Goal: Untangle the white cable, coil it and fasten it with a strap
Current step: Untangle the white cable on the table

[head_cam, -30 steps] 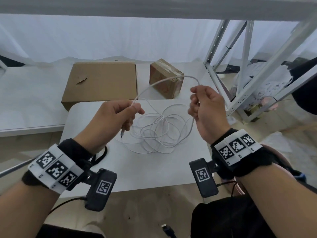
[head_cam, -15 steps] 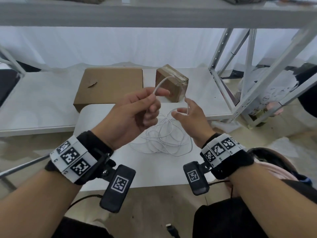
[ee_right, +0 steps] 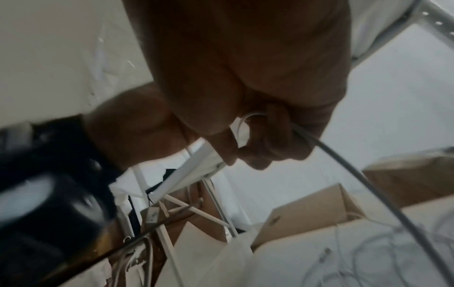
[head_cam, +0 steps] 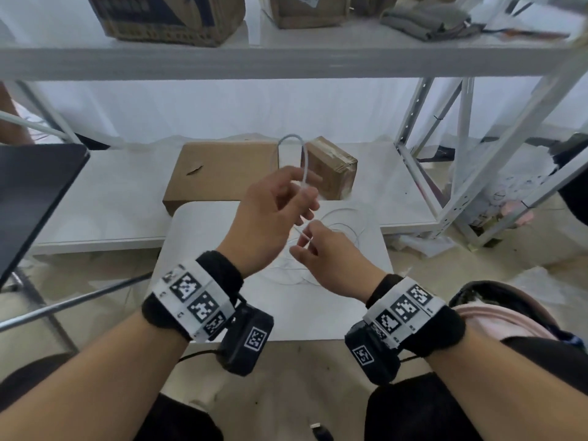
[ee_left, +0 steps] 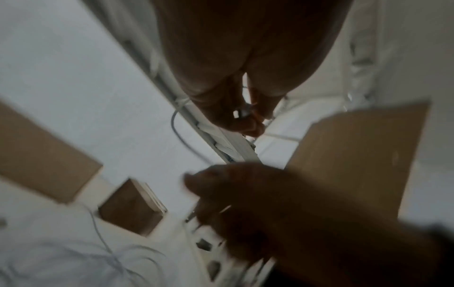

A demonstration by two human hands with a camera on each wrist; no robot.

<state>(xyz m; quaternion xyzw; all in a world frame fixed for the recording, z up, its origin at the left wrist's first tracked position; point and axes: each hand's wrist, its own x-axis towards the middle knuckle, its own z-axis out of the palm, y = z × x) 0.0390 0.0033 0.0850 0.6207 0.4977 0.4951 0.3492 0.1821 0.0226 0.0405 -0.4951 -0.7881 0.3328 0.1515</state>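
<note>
The white cable arches in a narrow loop above my left hand, which pinches it between thumb and fingers. Just below, my right hand pinches another stretch of the same cable, almost touching the left hand. The rest of the cable lies in a loose tangle on the small white table, partly hidden behind both hands. In the left wrist view my left fingers close on the cable. In the right wrist view the cable runs out of my right hand down toward the tangle. No strap is visible.
A flat cardboard box and a small taped box lie on the low white shelf behind the table. A white metal rack frame stands to the right, a shelf board hangs overhead, and a dark panel is at the left.
Both hands have come together from wide apart. The cable span between them has narrowed into a tall loop above the left hand, and the view has tilted upward.
</note>
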